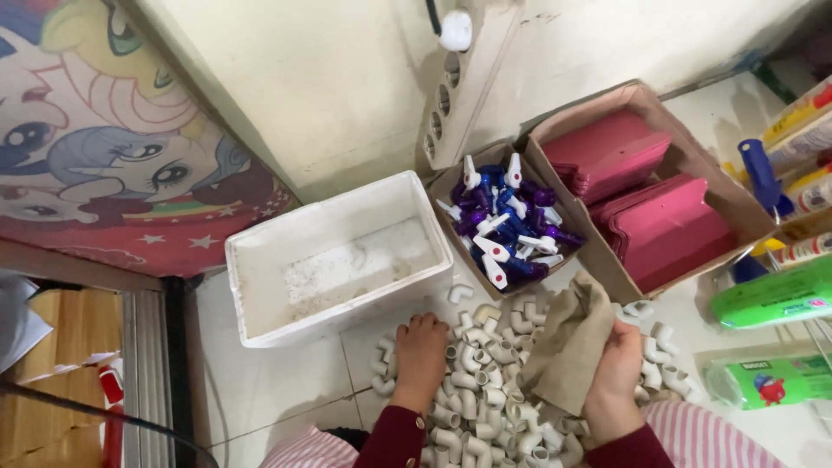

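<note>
Elbows [485,364], small white plastic pipe fittings heaped on the floor tiles, look light, rigid and slippery, best pinched across one socket end; left hand [422,351] curls closed among them, right hand [617,364] grips a limp tan cloth [568,342].

Head camera looks steeply down, close above floor [286,381].

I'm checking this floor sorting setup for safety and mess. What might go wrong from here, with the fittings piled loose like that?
The pile of white elbow fittings lies loose on the tiled floor, so pieces may roll off as the left hand digs in. The brown cloth in the right hand drapes over the pile and could drag fittings along. The white foam box looks light and might shift if nudged.
</note>
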